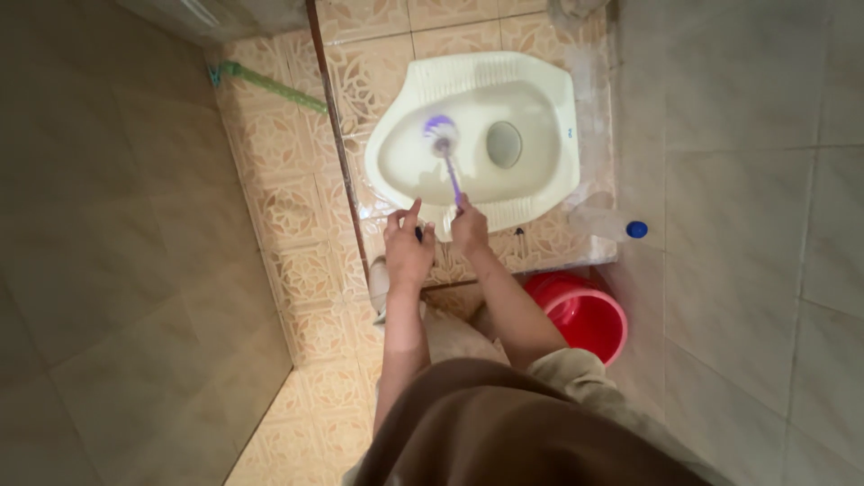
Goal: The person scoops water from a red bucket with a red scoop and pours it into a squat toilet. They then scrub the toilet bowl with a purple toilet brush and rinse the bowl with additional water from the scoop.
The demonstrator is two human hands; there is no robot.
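Observation:
A white squat toilet pan (pixel 540 108) is set into a raised, patterned-tile platform (pixel 288 207). My right hand (pixel 470 229) grips the thin purple handle of a toilet brush (pixel 447 153). Its purple and white head rests inside the pan, left of the drain hole (pixel 504 144). My left hand (pixel 407 247) hovers beside the right one at the pan's near rim. Its index finger points up and the other fingers are curled. A small dark thing shows at its fingertips; I cannot tell whether the hand holds it.
A red bucket (pixel 587 317) stands on the floor by my right leg. A clear plastic bottle with a blue cap (pixel 616 223) lies on the platform's right corner. A green hose (pixel 270 85) and a brown pipe (pixel 337 135) run along the left. Tiled walls close in on both sides.

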